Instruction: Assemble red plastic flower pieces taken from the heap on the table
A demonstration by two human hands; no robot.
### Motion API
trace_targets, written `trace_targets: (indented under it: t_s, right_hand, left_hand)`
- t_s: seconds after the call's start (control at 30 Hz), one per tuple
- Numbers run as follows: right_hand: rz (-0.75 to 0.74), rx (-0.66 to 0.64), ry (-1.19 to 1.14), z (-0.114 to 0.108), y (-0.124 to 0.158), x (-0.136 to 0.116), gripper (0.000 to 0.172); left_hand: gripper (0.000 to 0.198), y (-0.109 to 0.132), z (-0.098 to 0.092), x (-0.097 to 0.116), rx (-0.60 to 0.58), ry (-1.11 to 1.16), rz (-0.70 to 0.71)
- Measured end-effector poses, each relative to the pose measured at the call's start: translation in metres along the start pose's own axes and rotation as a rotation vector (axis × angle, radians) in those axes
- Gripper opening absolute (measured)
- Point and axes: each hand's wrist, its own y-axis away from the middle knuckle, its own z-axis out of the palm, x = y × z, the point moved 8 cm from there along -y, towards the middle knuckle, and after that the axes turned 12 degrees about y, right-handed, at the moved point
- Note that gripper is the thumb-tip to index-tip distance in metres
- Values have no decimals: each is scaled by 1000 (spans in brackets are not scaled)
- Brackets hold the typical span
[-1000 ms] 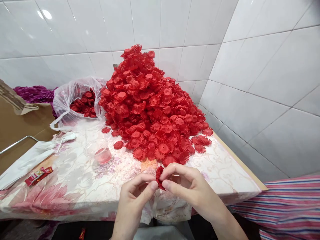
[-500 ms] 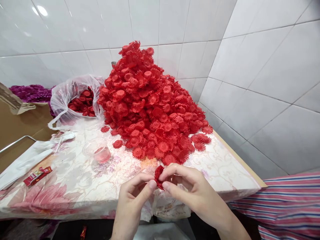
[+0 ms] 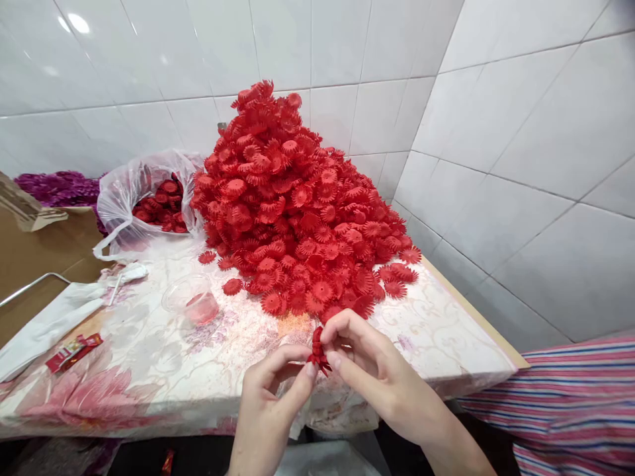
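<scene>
Between the fingertips of both hands is a small dark red artificial flower (image 3: 318,349), held up just over the table's front edge. My left hand (image 3: 278,387) pinches its lower left side between thumb and index finger. On the other side, my right hand (image 3: 367,360) grips it by thumb and index finger, the other fingers curled. Its lower petals fan out below the fingertips. Just beyond the hands rises a large heap of red fringed flower pieces (image 3: 297,218), with several loose ones round its foot.
A clear plastic bag (image 3: 116,211) holds darker red flower pieces. Left of the heap sits a clear plastic cup (image 3: 201,307) with something pinkish inside. A red wrapper (image 3: 73,352), white cloth (image 3: 54,320) and cardboard box (image 3: 59,244) lie at left. Striped fabric (image 3: 570,396) hangs at right.
The flower has been turned between my fingers, and its pointed lower petals now show. My right hand has risen slightly; the view has shifted a little.
</scene>
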Motion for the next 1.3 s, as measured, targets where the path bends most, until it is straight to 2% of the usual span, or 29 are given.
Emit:
trace_targets:
  t_s: [0.1, 0.2, 0.27, 0.43, 0.53, 0.6, 0.7, 0.83, 0.9, 0.93, 1.0, 1.03, 1.07, 1.1, 1.17, 1.23, 1.3]
  right_hand:
    - [-5, 11, 90, 4, 2, -1, 5]
    - [7, 64, 188, 5, 5, -2, 15]
    - [6, 103, 189, 4, 6, -2, 14]
    - [19, 71, -80, -10, 2, 10, 12]
    - [88, 0, -277, -20, -7, 23, 22]
    - [139, -21, -358, -25, -15, 28, 30]
    - [159, 12, -397, -29, -25, 27, 36]
    - [139, 62, -345, -44, -30, 19, 34]
    - [130, 140, -286, -69, -29, 20, 34]
    - [107, 239, -230, -89, -28, 21, 35]
    - [-21, 589, -107, -138, -19, 15, 37]
    - [-99, 767, -19, -156, -13, 9, 38]
    - [-142, 839, 103, -163, -13, 4, 40]
    - [-163, 817, 262, -161, -19, -1, 40]
    - [-191, 664, 593, -139, -38, -8, 37]
    - [-209, 574, 728, -117, -47, -12, 31]
    - [-233, 614, 748, -104, -40, -18, 23]
  left_hand:
    - [11, -1, 1, 0, 15, -1, 22]
    - [6, -1, 2, 3, 52, -7, 45]
    - [4, -1, 3, 4, 60, -13, 45]
    - [11, -3, 1, -4, -26, -20, -43]
    - [17, -6, -1, -5, -101, -107, -44]
    - [17, -8, -2, -3, -106, -162, -20]
    - [18, -10, -2, 2, -62, -231, 21]
    - [20, -12, -1, 12, -47, -288, 81]
    - [17, -14, -16, 17, 53, -289, 116]
    - [16, -15, -27, 19, 134, -291, 138]
    - [16, -15, -49, 21, 287, -290, 163]
    - [17, -16, -53, 18, 305, -280, 156]
    - [18, -18, -52, 14, 279, -263, 135]
    - [18, -20, -48, 9, 242, -247, 119]
    - [18, -23, -36, 1, 178, -208, 97]
    - [17, -24, -27, -2, 174, -182, 101]
    - [17, -26, -21, -4, 155, -177, 110]
